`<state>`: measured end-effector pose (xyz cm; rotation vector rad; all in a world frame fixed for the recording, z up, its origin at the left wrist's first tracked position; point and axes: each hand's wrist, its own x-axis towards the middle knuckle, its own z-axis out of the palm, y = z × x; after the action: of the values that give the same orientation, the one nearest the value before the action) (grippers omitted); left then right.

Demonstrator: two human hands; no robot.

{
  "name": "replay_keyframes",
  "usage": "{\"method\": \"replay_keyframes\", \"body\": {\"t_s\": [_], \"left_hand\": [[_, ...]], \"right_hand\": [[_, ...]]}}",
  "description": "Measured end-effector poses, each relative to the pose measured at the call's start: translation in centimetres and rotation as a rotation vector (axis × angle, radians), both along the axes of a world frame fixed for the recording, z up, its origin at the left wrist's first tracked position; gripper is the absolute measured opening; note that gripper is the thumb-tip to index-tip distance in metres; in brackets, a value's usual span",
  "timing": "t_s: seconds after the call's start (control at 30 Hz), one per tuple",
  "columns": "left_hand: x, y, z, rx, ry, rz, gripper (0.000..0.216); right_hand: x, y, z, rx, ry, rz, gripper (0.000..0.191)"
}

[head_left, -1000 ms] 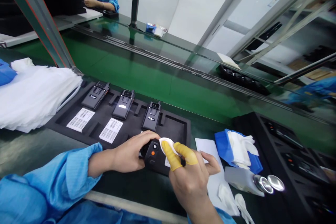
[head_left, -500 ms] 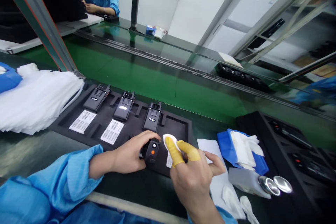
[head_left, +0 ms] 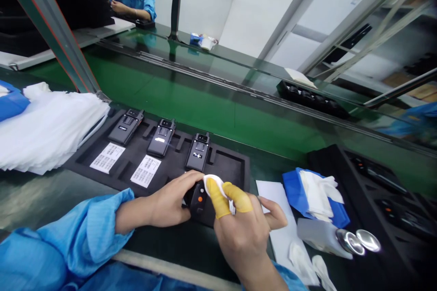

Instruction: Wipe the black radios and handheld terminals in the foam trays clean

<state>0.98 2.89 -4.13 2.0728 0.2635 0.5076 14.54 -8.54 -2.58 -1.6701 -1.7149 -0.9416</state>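
**Green bench, close quarters**

From where I stand, the black tray takes up most of the near side, and work is being done right over its near right part. The paper stack on the left meets the tray's left end, lapping it or just beside it, I can't say; its loose sheets could slide across if nudged. The left sleeve bunches by the tray's near edge, so a careless sweep could snag there.

The left hand grips a radio; the right hand pinches a pad between covered fingertips. On its right lies the bottle, its metal lid apparently flipped back: an outward swing of that hand could knock it, and anything inside might spill.

The radio worries me most. Held from one side only, it could twist free under a hard push and hit the tray. Two slips to the left could be smudged or shifted by such a drop. The pad, at the radio's far end, could scuff the casing if gritty; contact is hidden.
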Motion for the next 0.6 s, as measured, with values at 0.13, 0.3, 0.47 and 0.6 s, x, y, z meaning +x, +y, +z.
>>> {"method": "replay_keyframes", "body": {"t_s": [0.13, 0.3, 0.47, 0.6], "left_hand": [[0.0, 0.0, -0.1, 0.022, -0.057, 0.01, 0.062], [-0.1, -0.1, 0.4, -0.009, 0.02, 0.042, 0.062], [-0.2, -0.1, 0.5, 0.0, 0.038, 0.058, 0.064], [0.0, -0.2, 0.6, -0.003, 0.059, 0.07, 0.063]], "right_hand": [[-0.4, 0.2, -0.3, 0.002, 0.001, 0.079, 0.033], [1.0, 0.0, -1.6, -0.052, 0.023, -0.08, 0.032], [2.4, -1.7, -3.4, -0.096, 0.104, -0.214, 0.033], [2.9, -2.8, -4.5, -0.096, 0.13, -0.244, 0.021]]}}
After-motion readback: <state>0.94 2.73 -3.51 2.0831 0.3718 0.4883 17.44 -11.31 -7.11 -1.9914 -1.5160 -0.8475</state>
